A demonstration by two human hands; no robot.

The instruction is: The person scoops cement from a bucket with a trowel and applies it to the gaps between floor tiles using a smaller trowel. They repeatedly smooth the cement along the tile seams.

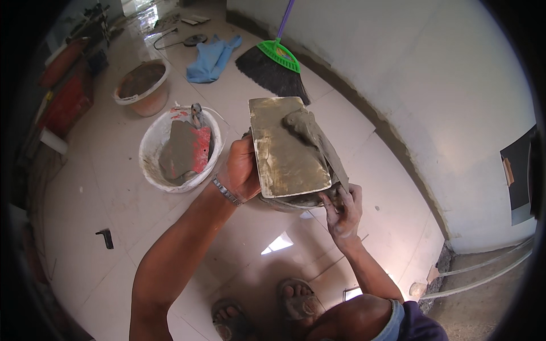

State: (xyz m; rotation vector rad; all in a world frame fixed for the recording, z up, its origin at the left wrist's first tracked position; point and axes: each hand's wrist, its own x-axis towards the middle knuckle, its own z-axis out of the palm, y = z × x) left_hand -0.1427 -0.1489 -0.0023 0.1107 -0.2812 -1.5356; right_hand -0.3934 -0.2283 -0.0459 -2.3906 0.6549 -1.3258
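head fisheye, left of pair | faces down, forward | hands (242,169) (344,217) close | floor (94,190) beyond

No text, numbers or signs readable. Green broom head (274,52) has a small yellowish patch (284,53), possibly a label, too small to read. White bucket (150,168) shows red marks near its far rim; can't tell if print, nothing legible.
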